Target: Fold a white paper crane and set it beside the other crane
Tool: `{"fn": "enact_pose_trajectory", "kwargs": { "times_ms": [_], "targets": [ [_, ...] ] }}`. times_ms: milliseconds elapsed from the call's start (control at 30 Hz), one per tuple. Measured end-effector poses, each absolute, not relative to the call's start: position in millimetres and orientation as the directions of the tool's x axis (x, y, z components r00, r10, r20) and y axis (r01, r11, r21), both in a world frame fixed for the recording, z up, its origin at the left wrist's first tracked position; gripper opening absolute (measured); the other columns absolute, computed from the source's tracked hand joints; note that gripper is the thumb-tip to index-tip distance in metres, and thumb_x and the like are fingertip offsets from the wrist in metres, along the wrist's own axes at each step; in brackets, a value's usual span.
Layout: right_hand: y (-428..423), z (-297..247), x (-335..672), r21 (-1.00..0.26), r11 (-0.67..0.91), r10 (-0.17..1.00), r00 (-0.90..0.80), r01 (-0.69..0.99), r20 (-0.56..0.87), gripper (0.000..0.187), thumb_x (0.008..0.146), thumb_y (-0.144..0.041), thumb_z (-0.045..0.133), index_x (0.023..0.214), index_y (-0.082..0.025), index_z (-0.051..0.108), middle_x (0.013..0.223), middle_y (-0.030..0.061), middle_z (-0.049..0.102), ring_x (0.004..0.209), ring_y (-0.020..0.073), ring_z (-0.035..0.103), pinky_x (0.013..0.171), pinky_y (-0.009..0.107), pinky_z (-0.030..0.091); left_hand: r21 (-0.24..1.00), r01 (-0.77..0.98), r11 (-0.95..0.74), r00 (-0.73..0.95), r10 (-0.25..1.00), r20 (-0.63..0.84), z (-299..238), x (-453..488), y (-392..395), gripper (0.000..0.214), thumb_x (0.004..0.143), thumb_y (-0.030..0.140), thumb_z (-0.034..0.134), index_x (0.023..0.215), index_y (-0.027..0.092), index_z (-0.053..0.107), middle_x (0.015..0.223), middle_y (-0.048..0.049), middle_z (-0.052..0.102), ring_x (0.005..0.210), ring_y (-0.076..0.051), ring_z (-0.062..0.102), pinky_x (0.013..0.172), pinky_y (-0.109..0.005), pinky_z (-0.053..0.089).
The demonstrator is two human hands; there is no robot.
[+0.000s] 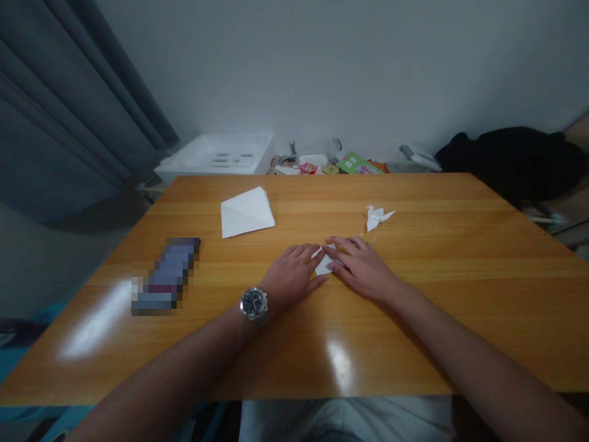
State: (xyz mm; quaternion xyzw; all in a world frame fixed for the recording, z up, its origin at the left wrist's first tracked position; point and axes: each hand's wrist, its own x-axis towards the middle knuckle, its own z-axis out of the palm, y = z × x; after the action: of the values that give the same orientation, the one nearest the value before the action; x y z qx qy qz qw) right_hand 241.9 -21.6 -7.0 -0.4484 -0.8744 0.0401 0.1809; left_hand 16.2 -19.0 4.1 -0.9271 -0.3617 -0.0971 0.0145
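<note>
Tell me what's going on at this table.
A person has the left hand and right hand on a small piece of white paper lying on the wooden table. A white paper bird sits beyond the right hand, and a stack of white paper lies farther back on the left.

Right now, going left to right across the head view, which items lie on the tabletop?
Pixelated device → white paper stack → small white paper under the fingers of the left hand and right hand → paper crane.
</note>
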Motion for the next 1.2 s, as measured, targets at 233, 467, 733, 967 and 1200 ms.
{"fn": "enact_pose_trajectory", "kwargs": {
  "times_ms": [233, 467, 733, 967, 1200],
  "targets": [
    [-23.2, -4.4, 240.2, -0.209, 0.588, 0.806, -0.542, 0.782, 0.238, 0.043, 0.102, -0.035, 0.047, 0.140, -0.018, 0.058, 0.137, 0.0119, 0.061, 0.125, 0.0303, 0.050, 0.108, 0.049, 0.043, 0.053, 0.683, -0.729, 0.712, 0.679, 0.179, 2.9, 19.4, -22.8, 0.058, 0.103, 0.052, 0.039, 0.142, 0.010, 0.049, 0.141, -0.0146, 0.057, 0.127, -0.027, 0.053, 0.113, -0.041, 0.037],
    [-22.0, -4.4, 247.2, -0.262, 0.572, 0.820, -0.547, 0.777, 0.168, 0.049, 0.104, -0.041, 0.041, 0.144, -0.017, 0.055, 0.147, 0.0105, 0.056, 0.137, 0.0287, 0.050, 0.115, 0.050, 0.039, 0.026, 0.678, -0.735, 0.725, 0.674, 0.140, 4.6, 18.7, -25.1, 0.058, 0.103, 0.051, 0.040, 0.143, 0.011, 0.049, 0.146, -0.0163, 0.053, 0.127, -0.029, 0.055, 0.111, -0.042, 0.039],
    [-12.1, -7.6, 264.8, -0.297, 0.643, 0.762, -0.628, 0.706, 0.157, 0.049, 0.102, -0.036, 0.048, 0.148, -0.022, 0.050, 0.150, 0.0102, 0.053, 0.141, 0.0275, 0.047, 0.117, 0.051, 0.037, 0.014, 0.681, -0.733, 0.727, 0.678, 0.107, 4.8, 16.5, -24.9, 0.060, 0.102, 0.050, 0.043, 0.147, 0.010, 0.045, 0.152, -0.0176, 0.047, 0.137, -0.028, 0.048, 0.117, -0.043, 0.033],
    [-14.1, -7.7, 265.7, -0.241, 0.665, 0.746, -0.647, 0.707, 0.161, 0.048, 0.101, -0.035, 0.050, 0.147, -0.021, 0.051, 0.148, 0.0142, 0.054, 0.136, 0.0308, 0.050, 0.112, 0.052, 0.041, 0.047, 0.671, -0.740, 0.728, 0.670, 0.144, 7.5, 15.9, -22.4, 0.056, 0.102, 0.049, 0.045, 0.142, 0.011, 0.050, 0.144, -0.0150, 0.055, 0.130, -0.028, 0.052, 0.115, -0.043, 0.035],
    [-16.5, -4.9, 264.6, -0.303, 0.670, 0.741, -0.633, 0.678, 0.225, 0.042, 0.097, -0.036, 0.057, 0.138, -0.025, 0.061, 0.142, 0.0128, 0.060, 0.132, 0.0316, 0.054, 0.109, 0.054, 0.043, 0.160, 0.662, -0.732, 0.713, 0.681, 0.168, 6.9, 12.7, -15.1, 0.046, 0.100, 0.044, 0.050, 0.136, 0.015, 0.055, 0.136, -0.0119, 0.060, 0.122, -0.027, 0.056, 0.108, -0.041, 0.042]
  ]
}}
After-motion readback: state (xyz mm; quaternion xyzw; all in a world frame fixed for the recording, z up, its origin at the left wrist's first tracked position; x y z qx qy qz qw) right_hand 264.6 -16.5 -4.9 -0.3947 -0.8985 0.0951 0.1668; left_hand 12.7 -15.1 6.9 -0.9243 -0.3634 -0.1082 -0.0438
